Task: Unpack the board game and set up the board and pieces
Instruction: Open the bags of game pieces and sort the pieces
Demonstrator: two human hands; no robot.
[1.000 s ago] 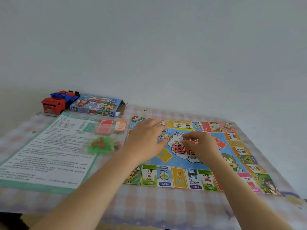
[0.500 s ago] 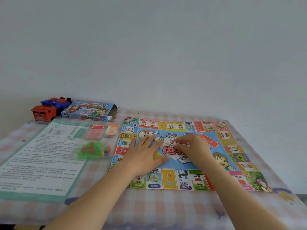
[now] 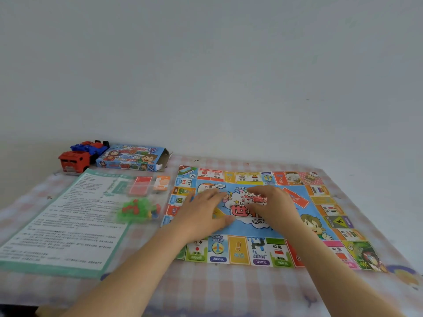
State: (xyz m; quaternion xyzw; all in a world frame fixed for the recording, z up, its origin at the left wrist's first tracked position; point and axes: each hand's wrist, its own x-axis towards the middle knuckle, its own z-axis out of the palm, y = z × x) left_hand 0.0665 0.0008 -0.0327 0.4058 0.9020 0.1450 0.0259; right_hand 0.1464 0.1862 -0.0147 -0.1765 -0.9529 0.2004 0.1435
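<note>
Left hand (image 3: 203,213) has slid back toward us since a second ago: it was arched over the board's far-left squares and now lies palm-down, fingers straight and spread. It presses the game board (image 3: 238,250) on its left-centre part. Right hand (image 3: 272,207) has held its spot over the centre logo, fingers bent, tips down on the print. We can't tell if it pinches anything; too blurred.

Both hands are on the board, side by side but not touching. Board is unfolded flat on the checked tablecloth (image 3: 229,287), at the right half of the table.

Just left of the board:
- clear bag of green and red pieces (image 3: 137,209)
- red card pack (image 3: 140,186), farther from us
- orange card pack (image 3: 162,183), beside the red one

Further left is the rule sheet (image 3: 68,220), flat. At the far edge the game box (image 3: 132,157) lies with its end flap open. A red toy truck (image 3: 74,161) and a blue toy truck (image 3: 91,146) sit by its left end.
</note>
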